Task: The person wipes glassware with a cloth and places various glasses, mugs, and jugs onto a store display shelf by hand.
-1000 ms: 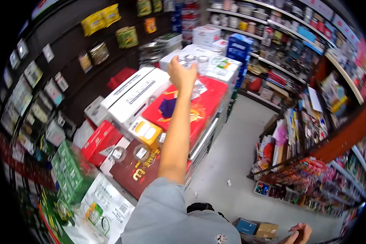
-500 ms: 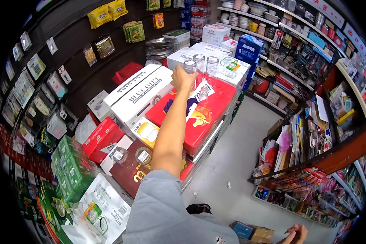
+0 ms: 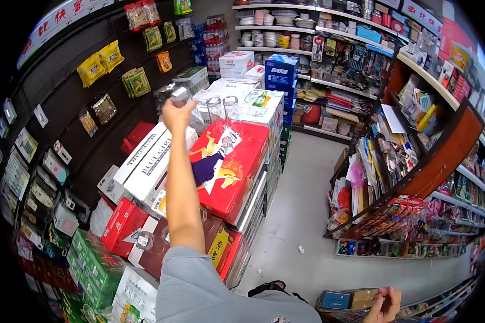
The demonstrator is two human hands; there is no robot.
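Note:
My left hand point(image 3: 179, 114) is wrapped round a clear glass point(image 3: 181, 96), held above the back of the white Blue Girl box point(image 3: 153, 161). Two other clear glasses point(image 3: 223, 109) stand upright just right of it, at the back of the red box point(image 3: 234, 172) with a horse picture. A purple patch point(image 3: 205, 169) shows on that red box beside my forearm. At the lower right, my right hand point(image 3: 385, 304) is raised with curled fingers; whether it holds anything is too small to tell. Another glass point(image 3: 144, 240) sits on the dark red box point(image 3: 159, 255), partly behind my arm.
Green boxes point(image 3: 94, 266) are stacked at the lower left, beside a red carton point(image 3: 123, 229). Packets hang on the dark wall at left. Blue boxes point(image 3: 280, 75) stand behind the stack. A wooden shelf point(image 3: 436, 151) lines the right of the aisle floor point(image 3: 302, 204).
My left hand has lifted a glass from beside the two others and moved it left, over the white box. The view has shifted. My right hand stays low at the right.

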